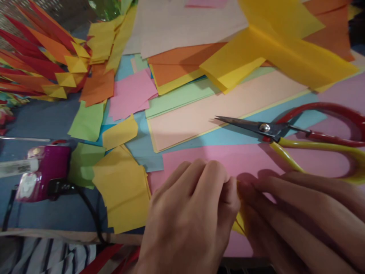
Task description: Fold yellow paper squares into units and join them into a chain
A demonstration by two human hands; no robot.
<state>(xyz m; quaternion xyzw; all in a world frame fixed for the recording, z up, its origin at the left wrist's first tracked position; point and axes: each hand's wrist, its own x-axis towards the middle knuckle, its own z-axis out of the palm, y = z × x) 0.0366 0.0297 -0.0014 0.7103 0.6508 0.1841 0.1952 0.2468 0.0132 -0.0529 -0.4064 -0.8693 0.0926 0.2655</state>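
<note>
My left hand [191,213] and my right hand [299,217] meet at the bottom of the view, fingers curled and pinched together on a small folded yellow paper piece [239,224]. Only a sliver of that piece shows between the fingers. Both hands rest over a pink sheet [234,158]. Scissors [285,131] with one red and one yellow handle lie shut just beyond my right hand, blades pointing left. A stack of yellow paper squares [122,186] lies to the left of my left hand.
Coloured sheets cover the table: peach [213,110], pale green [176,101], orange [173,64], large yellow [285,49]. Folded red, orange and yellow paper pieces [42,64] pile at the far left. A magenta device [45,171] with a black cord sits at the left edge.
</note>
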